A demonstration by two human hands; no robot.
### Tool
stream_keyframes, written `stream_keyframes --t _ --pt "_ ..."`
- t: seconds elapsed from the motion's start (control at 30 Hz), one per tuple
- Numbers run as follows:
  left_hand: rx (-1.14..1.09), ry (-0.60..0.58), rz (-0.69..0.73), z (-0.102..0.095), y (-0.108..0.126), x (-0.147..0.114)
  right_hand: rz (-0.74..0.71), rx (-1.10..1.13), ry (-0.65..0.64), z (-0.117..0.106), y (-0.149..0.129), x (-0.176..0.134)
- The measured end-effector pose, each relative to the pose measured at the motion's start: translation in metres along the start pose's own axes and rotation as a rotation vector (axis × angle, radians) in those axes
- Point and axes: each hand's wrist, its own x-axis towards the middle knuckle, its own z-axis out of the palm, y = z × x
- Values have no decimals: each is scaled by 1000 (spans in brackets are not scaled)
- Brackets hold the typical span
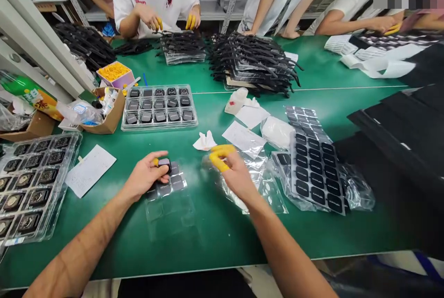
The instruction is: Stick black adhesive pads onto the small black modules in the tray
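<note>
My left hand is closed around a small black square watch body with a glossy face, held just above a clear sheet of dark square stickers that lies on the table. A yellow finger cot shows on that hand. To the right, my right hand wears yellow finger cots. Its thumb and forefinger are curled together in a pinch, but whatever is between them cannot be made out. Below it are crumpled clear plastic bags.
A clear tray of watch bodies stands ahead, another tray at left. Sticker sheets lie right, beside black sheets. Paper slips, a box of yellow finger cots and a strap pile surround. Co-workers sit opposite.
</note>
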Motion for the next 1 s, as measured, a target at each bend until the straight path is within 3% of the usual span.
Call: stream_keyframes --t 0.13,0.2,0.27,0.4,0.57,0.7,1.0 --pt "87 88 120 -8 -8 5 55 -301 119 -16 38 14" --pt "123 67 135 -9 -14 5 -56 -403 125 -11 44 31" --pt "150 54 159 -8 -19 4 -171 -451 42 2 43 48" --pt "145 35 199 -8 -28 4 -213 -288 -16 33 16 52" --pt "129 7 239 -9 -35 8 -452 82 -165 68 -32 19" --pt "137 10 226 -9 -34 8 -368 69 -79 82 -41 12" --pt "184 40 244 -7 -36 8 -294 146 -54 85 -41 13"
